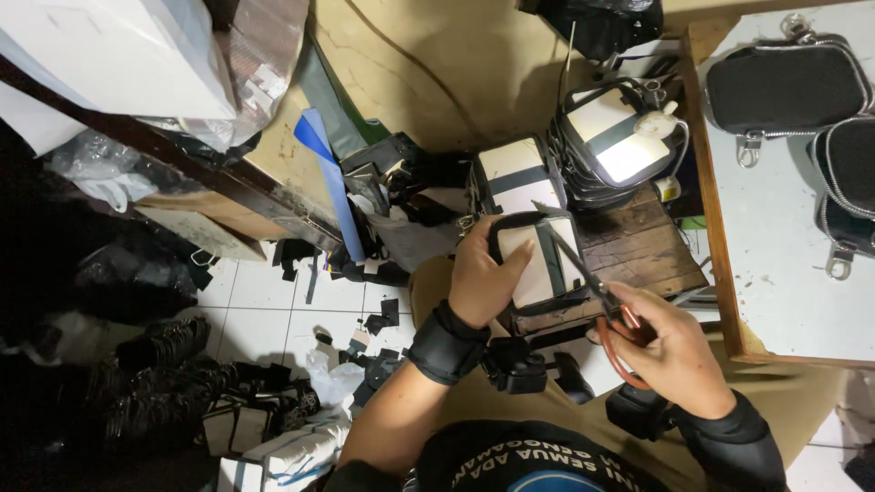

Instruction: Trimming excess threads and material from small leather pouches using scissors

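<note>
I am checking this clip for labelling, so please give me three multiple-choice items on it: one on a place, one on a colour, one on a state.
1. Where do the finished black zip pouches lie?
A. on the white-topped table at the right
B. on the tiled floor
C. on the person's lap

2. What colour are the handles of the scissors?
A. blue
B. reddish-brown
C. yellow

3. What is the left hand doing?
A. hanging free
B. resting on the floor
C. gripping the cream panel with black trim

Answers: 1 A, both pouches rest on the white top. 2 B, the loop by the right hand is reddish-brown. 3 C, the fingers wrap round the panel's left edge while the scissor blades lie across it.
</note>
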